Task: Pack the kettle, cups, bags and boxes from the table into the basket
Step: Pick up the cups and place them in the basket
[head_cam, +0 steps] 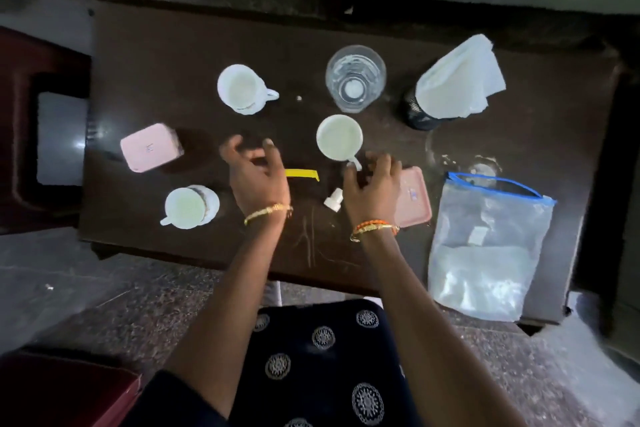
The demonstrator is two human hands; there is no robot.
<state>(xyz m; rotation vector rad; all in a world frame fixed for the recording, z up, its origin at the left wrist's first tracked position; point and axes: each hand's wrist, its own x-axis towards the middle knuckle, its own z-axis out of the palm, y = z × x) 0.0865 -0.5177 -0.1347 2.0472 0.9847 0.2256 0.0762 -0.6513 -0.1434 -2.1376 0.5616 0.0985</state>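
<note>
Three white cups stand on the dark table (346, 28): one far left (242, 88), one in the middle (338, 137), one near left on a coaster (185, 208). My right hand (372, 187) hovers by the middle cup's handle, fingers curled, holding nothing that I can see. My left hand (258, 173) is spread open above the table. A pink box (150, 147) lies at the left. A second pink box (414, 198) is partly hidden under my right hand. A clear zip bag with a blue edge (485, 246) lies at the right. A white bag (457, 80) covers a dark container (417, 111).
A clear glass (355, 78) stands behind the middle cup. A yellow strip (301, 173) and a small white cap (333, 199) lie between my hands. A dark red chair (20, 114) stands left of the table. No basket is visible.
</note>
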